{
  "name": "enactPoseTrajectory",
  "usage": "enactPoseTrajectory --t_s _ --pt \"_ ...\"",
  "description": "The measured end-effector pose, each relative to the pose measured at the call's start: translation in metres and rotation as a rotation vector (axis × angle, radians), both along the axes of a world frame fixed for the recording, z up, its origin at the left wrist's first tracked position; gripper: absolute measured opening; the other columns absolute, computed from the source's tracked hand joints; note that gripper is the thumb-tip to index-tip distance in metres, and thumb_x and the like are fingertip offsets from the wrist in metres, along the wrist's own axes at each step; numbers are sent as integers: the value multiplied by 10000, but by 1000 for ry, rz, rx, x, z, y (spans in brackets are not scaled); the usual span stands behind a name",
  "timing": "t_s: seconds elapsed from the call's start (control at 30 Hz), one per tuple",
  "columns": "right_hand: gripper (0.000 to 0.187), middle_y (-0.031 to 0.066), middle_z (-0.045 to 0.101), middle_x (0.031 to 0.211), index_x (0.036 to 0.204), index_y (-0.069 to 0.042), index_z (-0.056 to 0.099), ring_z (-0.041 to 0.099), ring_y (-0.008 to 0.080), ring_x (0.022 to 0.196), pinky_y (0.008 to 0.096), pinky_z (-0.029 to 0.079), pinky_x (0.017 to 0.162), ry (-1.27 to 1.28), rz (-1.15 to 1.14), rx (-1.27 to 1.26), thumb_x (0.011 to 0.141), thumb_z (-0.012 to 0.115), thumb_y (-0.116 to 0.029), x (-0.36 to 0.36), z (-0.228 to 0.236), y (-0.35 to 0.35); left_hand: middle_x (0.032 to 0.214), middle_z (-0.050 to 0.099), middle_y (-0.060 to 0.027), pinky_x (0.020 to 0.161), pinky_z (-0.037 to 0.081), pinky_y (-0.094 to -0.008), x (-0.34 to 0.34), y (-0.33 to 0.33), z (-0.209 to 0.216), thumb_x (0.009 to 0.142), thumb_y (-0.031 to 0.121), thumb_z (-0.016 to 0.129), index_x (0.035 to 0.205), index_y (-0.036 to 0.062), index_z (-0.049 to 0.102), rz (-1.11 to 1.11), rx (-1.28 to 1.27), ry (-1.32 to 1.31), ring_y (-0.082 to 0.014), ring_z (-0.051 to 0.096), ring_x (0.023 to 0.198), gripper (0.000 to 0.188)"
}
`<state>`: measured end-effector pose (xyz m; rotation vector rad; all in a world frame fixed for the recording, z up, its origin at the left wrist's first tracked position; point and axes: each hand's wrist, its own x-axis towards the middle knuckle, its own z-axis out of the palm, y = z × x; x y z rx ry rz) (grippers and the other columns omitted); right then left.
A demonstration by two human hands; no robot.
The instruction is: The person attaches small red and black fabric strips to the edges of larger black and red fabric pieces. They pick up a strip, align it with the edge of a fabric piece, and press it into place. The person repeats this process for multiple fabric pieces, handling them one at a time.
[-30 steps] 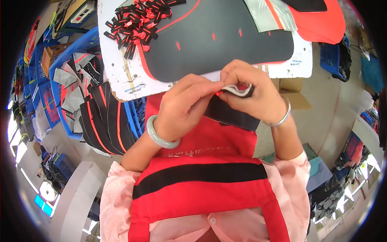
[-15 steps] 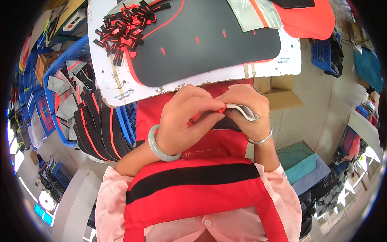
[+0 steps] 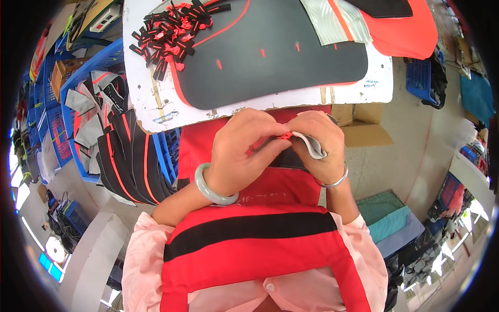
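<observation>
Both hands meet over my lap, just in front of the table edge. My left hand (image 3: 236, 151) is closed, its thumb and forefinger pinching a small red fabric piece (image 3: 285, 136) whose shape is mostly hidden by the fingers. Against it, my right hand (image 3: 323, 138) is closed on a folded fabric piece (image 3: 313, 146) with a whitish inner side. The fingertips of the two hands touch or nearly touch. Up on the table lies a pile of small black and red fabric tabs (image 3: 174, 36), beside a dark grey fabric panel (image 3: 270, 67) with red edging and short red marks.
The white table (image 3: 383, 86) has a worn edge. Silvery fabric with an orange stripe (image 3: 332, 23) and red fabric (image 3: 405, 31) lie at its far right. A blue crate (image 3: 73, 127) of striped pieces stands left; a cardboard box (image 3: 369, 134) sits right, below the table.
The view has shifted slightly. Both hands stay together, still pinching; the folded fabric in my right hand has tilted a little downward and more red shows between the fingertips.
</observation>
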<state>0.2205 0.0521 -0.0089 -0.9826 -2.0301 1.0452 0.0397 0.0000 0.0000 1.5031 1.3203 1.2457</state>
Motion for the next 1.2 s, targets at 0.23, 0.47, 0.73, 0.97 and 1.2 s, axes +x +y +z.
enactPoseTrajectory --t_s 0.23,0.47,0.73,0.97,1.2 --pt "245 70 682 841 905 -62 696 655 289 787 419 530 798 -59 46 153 669 758 -48 -1 2 2 935 659 -119 714 522 -314 1 -2 -3 752 -72 746 974 -11 664 -7 92 137 -240 636 832 245" --pt "236 73 699 875 904 -40 691 665 294 805 472 539 908 -19 42 21 679 741 13 6 -3 -4 909 659 -126 688 522 -311 1 -2 -7 757 -65 745 976 -15 672 -63 135 178 -245 638 814 236" --pt "196 88 707 869 893 -19 690 675 300 795 475 541 925 -5 73 -108 710 726 40 13 -10 -6 884 638 -112 654 517 -329 7 -6 -6 762 -38 748 970 6 670 -83 -1 116 -249 628 777 227" --pt "191 105 704 864 912 -7 687 677 284 796 462 525 952 32 6 -237 732 695 52 18 -18 -12 901 644 -112 641 522 -316 12 -3 -10 773 -36 741 987 10 679 -99 48 183 -240 634 768 228" --pt "176 105 717 882 931 5 693 680 247 808 460 483 1001 89 -8 -422 758 680 40 22 -13 -5 902 650 -100 644 526 -318 15 2 -13 766 -54 723 1011 25 693 -53 45 103 -252 640 774 260"
